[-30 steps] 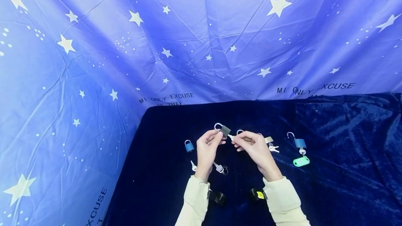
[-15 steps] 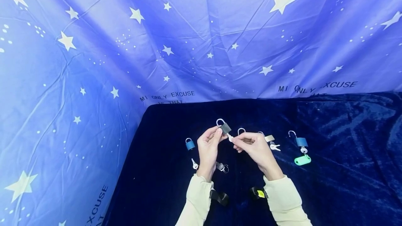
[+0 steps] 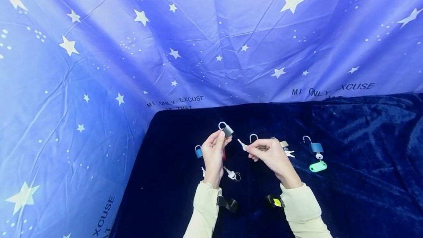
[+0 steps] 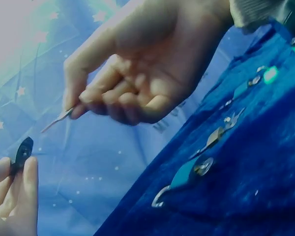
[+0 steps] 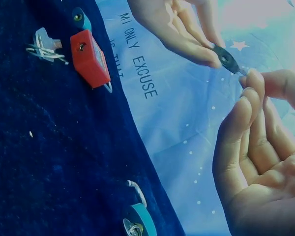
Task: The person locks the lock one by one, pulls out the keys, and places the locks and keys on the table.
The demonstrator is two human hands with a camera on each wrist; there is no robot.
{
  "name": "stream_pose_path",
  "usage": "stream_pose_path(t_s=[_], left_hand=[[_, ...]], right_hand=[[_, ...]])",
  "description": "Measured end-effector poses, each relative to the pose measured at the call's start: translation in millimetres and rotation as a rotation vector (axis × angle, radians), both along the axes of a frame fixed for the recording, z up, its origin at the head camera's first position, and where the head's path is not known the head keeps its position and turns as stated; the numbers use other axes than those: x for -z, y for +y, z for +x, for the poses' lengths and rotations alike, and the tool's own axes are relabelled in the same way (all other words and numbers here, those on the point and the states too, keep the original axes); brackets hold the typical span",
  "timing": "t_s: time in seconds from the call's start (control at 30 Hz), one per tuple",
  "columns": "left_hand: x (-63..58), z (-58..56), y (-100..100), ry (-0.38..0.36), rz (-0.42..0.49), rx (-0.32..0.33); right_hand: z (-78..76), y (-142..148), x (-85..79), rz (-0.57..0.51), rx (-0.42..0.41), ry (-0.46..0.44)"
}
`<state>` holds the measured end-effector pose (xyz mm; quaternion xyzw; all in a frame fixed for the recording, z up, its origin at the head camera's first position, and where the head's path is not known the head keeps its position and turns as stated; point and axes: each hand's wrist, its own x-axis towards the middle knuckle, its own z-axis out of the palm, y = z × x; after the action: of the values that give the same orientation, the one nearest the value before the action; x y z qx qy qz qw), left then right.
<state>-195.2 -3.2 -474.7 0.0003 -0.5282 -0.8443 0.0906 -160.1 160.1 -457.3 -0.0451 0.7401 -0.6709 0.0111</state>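
In the head view we see the left hand pinching the dark padlock between thumb and fingers, raised above the dark blue cloth. Its shackle points up and leftward, its body tilting down to the right. The right hand pinches the key by its bow, other fingers curled in; the key's long axis slants, blade tip up-left towards the padlock.

From the left wrist we make out the keyhole and a plain gap before the blade; from the right wrist, blade and padlock nearly overlap. That view also gives us the red padlock with its keyhole, only a sliver in the head view.

The right fingertips mostly cover the bow. Behind that hand, the brass padlock is partly hidden.
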Motion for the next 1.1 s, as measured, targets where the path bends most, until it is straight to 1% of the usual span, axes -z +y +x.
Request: stream_pose_path(t_s=[0.07,0.13,0.33,0.43,0.57,0.67,0.73,0.8,0.97,1.03,1.1], left_hand=[[-0.1,-1.1,-4,-0.010,-0.018,-0.017],[0.2,-1.6,-6,-0.015,-0.046,-0.012],[5.7,-2.7,-5,-0.037,-0.149,-0.003],[9.6,-2.9,-5,-0.056,-0.199,0.003],[13.7,-3.1,-5,-0.087,-0.238,0.033],[16.1,-3.1,-4,-0.090,-0.262,0.057],[18.4,-3.3,-4,-0.081,-0.301,0.061],[21.8,-3.6,-3,-0.058,-0.371,0.051],[31.4,-2.4,-1,-0.012,-0.599,-0.001],[33.4,-1.3,-1,-0.002,-0.657,-0.004],[34.1,-0.3,0,0.007,-0.693,0.001]], right_hand=[[-0.6,0,0.0,0.006,-0.016,-0.003],[-1.1,0,1.0,0.021,-0.032,-0.020],[-1.7,4,2.9,0.121,-0.118,-0.066],[-2.1,7,7.5,0.178,-0.174,-0.062],[-1.8,9,12.5,0.293,-0.244,-0.064],[-1.3,10,14.8,0.360,-0.273,-0.063],[-0.9,10,15.9,0.382,-0.275,-0.068],[-0.8,9,17.2,0.406,-0.267,-0.068],[0.9,7,20.3,0.575,-0.225,-0.065],[1.9,5,20.8,0.634,-0.210,-0.065],[2.5,3,21.7,0.664,-0.196,-0.073]])
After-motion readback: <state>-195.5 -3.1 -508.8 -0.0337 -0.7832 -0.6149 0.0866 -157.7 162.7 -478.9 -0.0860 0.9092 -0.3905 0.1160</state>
